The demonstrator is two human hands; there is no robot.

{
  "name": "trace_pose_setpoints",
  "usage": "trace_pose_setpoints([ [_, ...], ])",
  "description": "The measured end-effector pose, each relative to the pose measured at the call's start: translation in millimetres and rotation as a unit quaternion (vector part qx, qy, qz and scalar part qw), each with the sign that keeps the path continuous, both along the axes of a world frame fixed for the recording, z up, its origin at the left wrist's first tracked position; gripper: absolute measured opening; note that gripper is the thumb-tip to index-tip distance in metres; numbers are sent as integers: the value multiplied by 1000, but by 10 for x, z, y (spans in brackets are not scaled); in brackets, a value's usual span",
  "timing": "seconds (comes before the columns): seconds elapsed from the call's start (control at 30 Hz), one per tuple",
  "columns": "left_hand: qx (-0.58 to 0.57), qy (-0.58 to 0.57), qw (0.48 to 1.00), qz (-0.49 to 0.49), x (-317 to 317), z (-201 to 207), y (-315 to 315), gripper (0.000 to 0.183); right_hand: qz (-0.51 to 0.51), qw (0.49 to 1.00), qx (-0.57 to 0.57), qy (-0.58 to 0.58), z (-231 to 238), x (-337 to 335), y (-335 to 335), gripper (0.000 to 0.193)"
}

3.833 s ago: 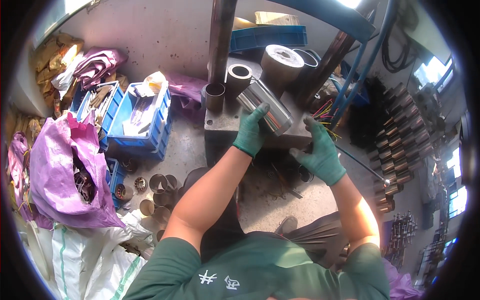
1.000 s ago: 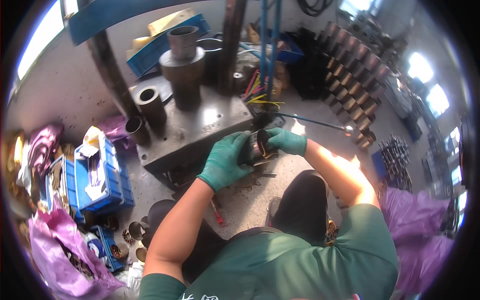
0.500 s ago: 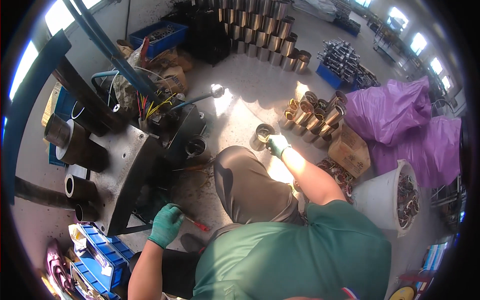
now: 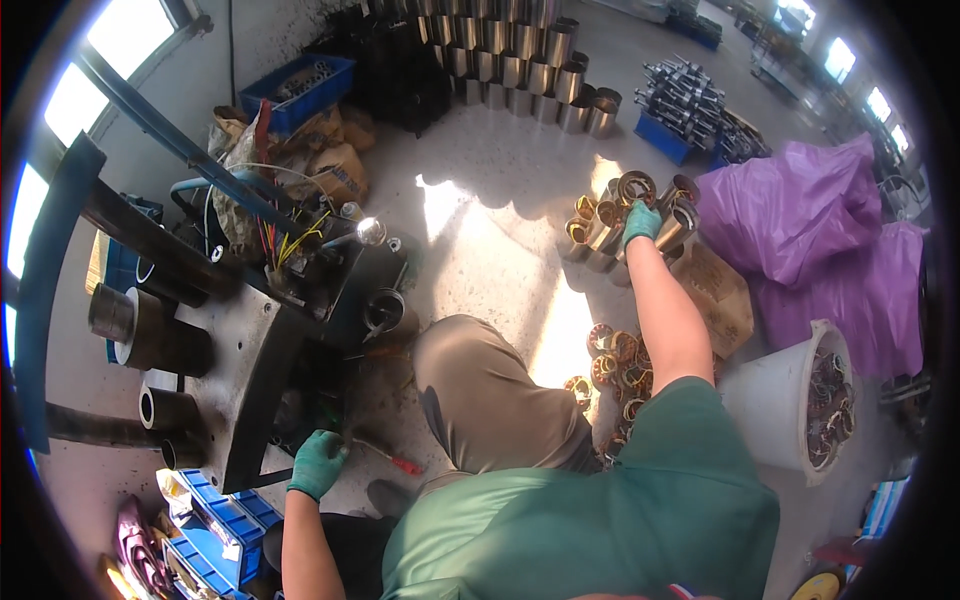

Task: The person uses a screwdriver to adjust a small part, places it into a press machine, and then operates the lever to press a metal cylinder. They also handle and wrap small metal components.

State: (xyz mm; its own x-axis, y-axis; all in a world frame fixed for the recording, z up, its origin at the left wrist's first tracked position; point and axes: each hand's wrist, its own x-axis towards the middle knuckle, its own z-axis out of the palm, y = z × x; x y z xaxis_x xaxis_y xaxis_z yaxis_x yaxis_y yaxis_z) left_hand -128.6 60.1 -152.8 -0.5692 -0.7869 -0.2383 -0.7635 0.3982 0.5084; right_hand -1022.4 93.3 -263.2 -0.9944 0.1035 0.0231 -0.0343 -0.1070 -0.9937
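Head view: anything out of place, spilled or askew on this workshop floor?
Mostly working clutter. Brass-coloured rings lie loose in an untidy heap on the floor beside the person's knee, and a red-handled tool lies on the floor near the left hand. The right hand rests on upright metal sleeves. Nothing looks damaged.

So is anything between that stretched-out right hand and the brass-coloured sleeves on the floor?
Nothing visible. The right hand is already on top of the cluster of metal sleeves, resting on one. The left hand is far off, at the dark metal block.
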Motion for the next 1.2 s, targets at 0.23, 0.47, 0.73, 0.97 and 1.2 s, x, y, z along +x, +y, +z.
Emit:
trace_pose_setpoints([
  [0.23, 42, -125, 990, 46, 65, 217, 147, 34, 3, 962, 45, -270, 257, -263, -561, 52],
  [0.47, 54, -138, 986, 69, 345, 108, 318, 33, -35, 946, -29, -320, 430, -108, -810, 52],
  [0.73, -45, 64, 994, 76, 188, 252, 3, 26, 213, 938, -142, -234, -26, -151, -863, 32],
  [0.97, -162, 323, 903, 231, 602, 1040, -372, 24, 686, 647, 319, -97, 985, 3106, -1469, 41],
  [1.2, -240, 421, 810, 330, 1163, 1059, -599, 17, 828, 103, 461, 301, 1457, 5660, -1820, 43],
])
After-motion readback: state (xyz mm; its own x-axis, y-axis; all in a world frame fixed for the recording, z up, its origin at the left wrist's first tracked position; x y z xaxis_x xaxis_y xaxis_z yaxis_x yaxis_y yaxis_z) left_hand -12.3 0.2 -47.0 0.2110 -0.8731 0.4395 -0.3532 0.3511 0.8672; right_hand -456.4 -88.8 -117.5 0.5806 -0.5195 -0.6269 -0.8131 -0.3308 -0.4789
